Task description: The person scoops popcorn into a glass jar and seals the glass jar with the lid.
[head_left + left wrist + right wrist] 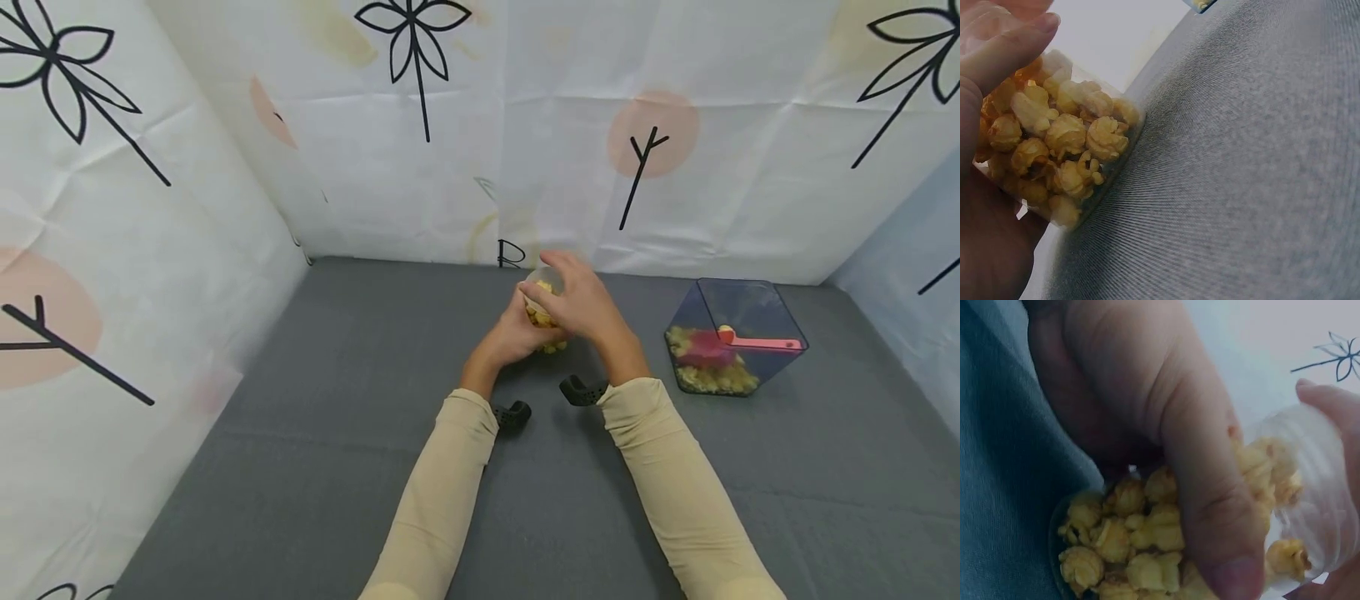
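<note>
A clear jar point(546, 279) of golden popcorn point(1066, 134) stands on the grey cloth at the back, between the two hands. The left hand point(516, 332) grips the jar's body low down, its thumb point(1216, 512) lying across the side. Over the top, the right hand point(576, 296) spans the jar's round rim point(1316, 469) with thumb on one side and fingers on the other. Whether a separate lid sits under those fingers I cannot tell. Popcorn fills the lower part of the jar, and the rim end is see-through.
Right of the hands stands a bluish see-through bin point(757, 304) with pale yellow pieces and a pinkish patch inside. A pink scoop point(765, 342) lies at its top. Patterned white cloth walls point(555, 183) close off the back and sides of the grey table point(337, 483).
</note>
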Demonstrator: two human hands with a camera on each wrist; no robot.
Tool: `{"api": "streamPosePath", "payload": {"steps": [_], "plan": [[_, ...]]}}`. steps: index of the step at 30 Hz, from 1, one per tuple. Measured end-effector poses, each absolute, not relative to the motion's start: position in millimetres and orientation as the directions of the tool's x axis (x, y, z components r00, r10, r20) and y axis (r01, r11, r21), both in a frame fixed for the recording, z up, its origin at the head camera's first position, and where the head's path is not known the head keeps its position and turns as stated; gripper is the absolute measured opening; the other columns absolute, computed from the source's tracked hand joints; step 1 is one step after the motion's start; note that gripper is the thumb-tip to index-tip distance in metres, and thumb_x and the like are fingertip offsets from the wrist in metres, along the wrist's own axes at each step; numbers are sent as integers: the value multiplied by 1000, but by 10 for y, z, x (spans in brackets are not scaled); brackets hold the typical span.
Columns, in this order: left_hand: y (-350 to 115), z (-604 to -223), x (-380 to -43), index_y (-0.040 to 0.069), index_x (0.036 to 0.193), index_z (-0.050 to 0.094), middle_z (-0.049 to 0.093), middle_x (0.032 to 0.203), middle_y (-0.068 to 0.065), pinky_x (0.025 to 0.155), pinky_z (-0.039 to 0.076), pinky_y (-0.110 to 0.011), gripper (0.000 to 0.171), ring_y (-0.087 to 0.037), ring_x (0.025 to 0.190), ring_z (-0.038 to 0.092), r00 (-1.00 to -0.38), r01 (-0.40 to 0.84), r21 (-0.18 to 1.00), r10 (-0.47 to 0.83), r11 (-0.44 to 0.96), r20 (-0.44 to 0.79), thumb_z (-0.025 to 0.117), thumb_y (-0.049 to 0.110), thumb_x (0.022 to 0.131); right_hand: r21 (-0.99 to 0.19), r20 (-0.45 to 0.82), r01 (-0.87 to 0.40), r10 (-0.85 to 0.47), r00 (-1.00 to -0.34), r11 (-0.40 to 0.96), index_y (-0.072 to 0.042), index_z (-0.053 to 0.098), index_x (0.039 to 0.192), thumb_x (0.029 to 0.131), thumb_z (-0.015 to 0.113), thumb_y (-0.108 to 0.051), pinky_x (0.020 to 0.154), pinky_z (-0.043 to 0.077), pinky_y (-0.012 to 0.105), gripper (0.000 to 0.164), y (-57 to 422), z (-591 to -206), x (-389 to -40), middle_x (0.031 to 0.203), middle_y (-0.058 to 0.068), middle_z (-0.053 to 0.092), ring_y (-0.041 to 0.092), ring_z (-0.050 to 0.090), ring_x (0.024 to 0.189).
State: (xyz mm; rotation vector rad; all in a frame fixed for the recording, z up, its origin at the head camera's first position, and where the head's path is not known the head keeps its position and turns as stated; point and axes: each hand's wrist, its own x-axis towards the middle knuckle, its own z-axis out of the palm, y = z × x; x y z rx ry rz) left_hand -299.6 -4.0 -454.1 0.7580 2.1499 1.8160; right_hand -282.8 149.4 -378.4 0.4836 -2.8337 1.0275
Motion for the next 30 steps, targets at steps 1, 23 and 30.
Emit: {"api": "streamPosePath", "payload": {"steps": [1, 23, 30], "plan": [[-36, -4547, -2992, 26, 152, 23, 54, 126, -10, 85, 54, -33, 81, -23, 104, 59, -838, 239, 967, 523, 92, 157, 77, 20, 92, -597, 169, -318, -273, -947, 736, -11, 39, 158, 102, 55, -53, 121, 30, 61, 72, 1498, -3791, -2839, 163, 15, 37, 37, 33, 152], [-45, -4551, -3023, 11, 147, 28, 51, 129, -15, 86, 50, -33, 73, -24, 105, 56, -872, 274, 939, 465, 210, 151, 74, 13, 91, -564, 135, -67, 12, -991, 823, -1, 37, 156, 98, 50, -64, 112, 39, 60, 86, 1208, -3795, -2735, 151, 26, 44, 45, 46, 135], [-23, -4539, -2994, 16, 153, 17, 40, 143, -11, 93, 52, -33, 93, -20, 115, 55, -877, 212, 960, 469, 182, 105, 82, 27, 87, -599, 103, -336, -346, -933, 727, -10, 35, 160, 94, 69, -47, 119, 32, 62, 83, 1551, -3716, -2846, 166, 16, 30, 39, 30, 153]]}}
